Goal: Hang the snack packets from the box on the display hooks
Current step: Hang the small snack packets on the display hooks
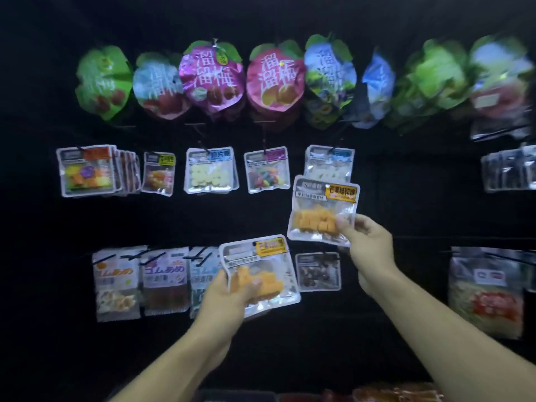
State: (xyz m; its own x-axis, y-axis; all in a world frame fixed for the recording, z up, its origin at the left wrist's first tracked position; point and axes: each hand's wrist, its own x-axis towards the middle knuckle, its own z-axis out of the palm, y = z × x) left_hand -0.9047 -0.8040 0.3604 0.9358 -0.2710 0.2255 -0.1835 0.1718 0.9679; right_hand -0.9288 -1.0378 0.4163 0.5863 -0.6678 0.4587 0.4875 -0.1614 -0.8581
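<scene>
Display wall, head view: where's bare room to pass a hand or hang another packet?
Free: the dark panel right of the white-candy packet in the middle row, reaching to the clear packets at far right; also the gap between the dark-snack packet and the red-and-white bag. Crowded: the top row of plum bags and the lower-left packets.

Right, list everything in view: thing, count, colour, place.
Held mango packets: two, clear with orange cubes; upper, lower.
Leaf-shaped bags: about eight, green, blue, purple, pink; top row.
Small clear packets: several stacks, mixed contents; middle row.
Packets with Japanese lettering: three stacks, orange, purple, blue; bottom row, left.
Dark-filled packet: one; bottom row, centre.
Red-labelled bag: one; far right.
Hands: left hand, right hand, one packet each.
</scene>
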